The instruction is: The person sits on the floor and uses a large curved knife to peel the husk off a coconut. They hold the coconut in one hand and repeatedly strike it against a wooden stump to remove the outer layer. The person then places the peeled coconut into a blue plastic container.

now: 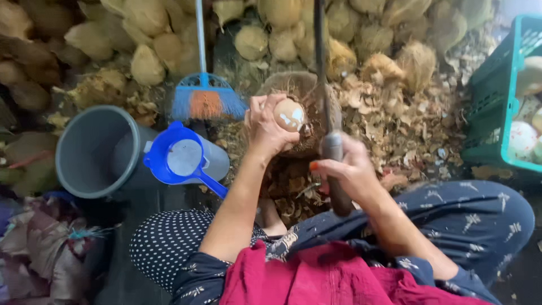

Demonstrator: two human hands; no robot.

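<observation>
My left hand (pixel 265 127) grips a small round coconut (pixel 289 114), brown with white patches where the shell is pared away, held over a pile of husk scraps. My right hand (pixel 344 169) is closed around the dark handle of a long knife (pixel 329 101). Its blade points upward and away from me, just right of the coconut, blurred by motion. Both forearms reach forward from my lap, over a red cloth (pixel 316 277) and patterned blue trousers.
A grey bucket (pixel 93 152) and a blue-rimmed jug (pixel 183 158) stand at left. A blue broom (pixel 204 99) leans behind them. Unhusked coconuts (pixel 147 65) are heaped along the back. A green crate (pixel 497 96) at right holds pared white coconuts (pixel 522 140).
</observation>
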